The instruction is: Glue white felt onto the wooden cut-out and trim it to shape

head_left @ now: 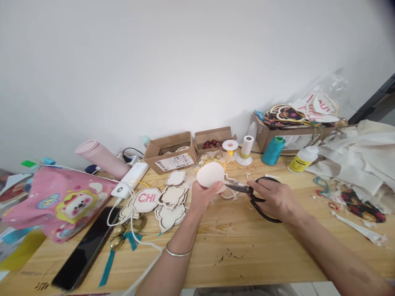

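Observation:
Between the thumb and fingers of my left hand (202, 195) is a white rounded cutout (210, 174), held up above the wooden table (228, 242). My right hand (274, 197) is closed around the black handles of a pair of scissors (243, 188), whose blades point left at the cutout's lower right edge. Whether the blades touch it I cannot tell. Thin off-white scraps (230, 193) lie just behind the blades. Left of my left hand are several cloud-shaped pieces (170, 216) and a piece lettered CHI (147, 199).
Cardboard boxes (173, 160) line the wall, with a teal thread cone (273, 151) and a glue bottle (304, 158) at the right. White fabric (364, 152) is heaped far right. A black phone (86, 248), white cable (145, 242) and pink bag (61, 201) lie left.

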Available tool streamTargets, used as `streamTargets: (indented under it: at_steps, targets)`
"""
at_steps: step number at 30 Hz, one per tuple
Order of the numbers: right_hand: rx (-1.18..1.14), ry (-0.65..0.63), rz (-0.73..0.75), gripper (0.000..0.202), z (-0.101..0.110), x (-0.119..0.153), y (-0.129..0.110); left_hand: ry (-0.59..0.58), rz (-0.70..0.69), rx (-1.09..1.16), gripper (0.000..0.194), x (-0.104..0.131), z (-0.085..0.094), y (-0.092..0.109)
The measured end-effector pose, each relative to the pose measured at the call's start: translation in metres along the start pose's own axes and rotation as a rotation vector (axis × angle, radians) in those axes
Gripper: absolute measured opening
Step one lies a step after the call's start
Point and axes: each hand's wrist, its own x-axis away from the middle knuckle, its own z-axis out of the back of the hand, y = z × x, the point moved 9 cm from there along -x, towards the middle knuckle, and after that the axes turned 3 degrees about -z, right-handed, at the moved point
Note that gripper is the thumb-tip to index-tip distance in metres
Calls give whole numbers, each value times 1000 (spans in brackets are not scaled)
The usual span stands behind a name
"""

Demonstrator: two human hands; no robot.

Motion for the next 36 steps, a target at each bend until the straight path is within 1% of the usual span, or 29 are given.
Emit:
streamTargets:
  at_steps: [4, 12, 23, 28, 33, 36]
  targets:
    - [24, -14, 11, 19, -1, 0, 0, -20, 13, -40, 32, 1, -2, 0]
    - [-17, -62, -17, 17, -4, 1, 3, -52, 2, -77, 34, -2, -2, -1]
    - [-55, -86, -23, 15, -5, 1, 4, -62, -5, -91, 36, -2, -3, -1]
    - [-64, -89, -7, 14, -6, 2, 4, -61, 14, -101, 36, -2, -4, 0]
    - [-65, -140, -11, 15, -10, 3, 5, -63, 19, -111, 37, -1, -5, 1]
    - [-79, -145, -3, 14, -11, 4, 6, -68, 26, -119, 38, 0, -5, 0]
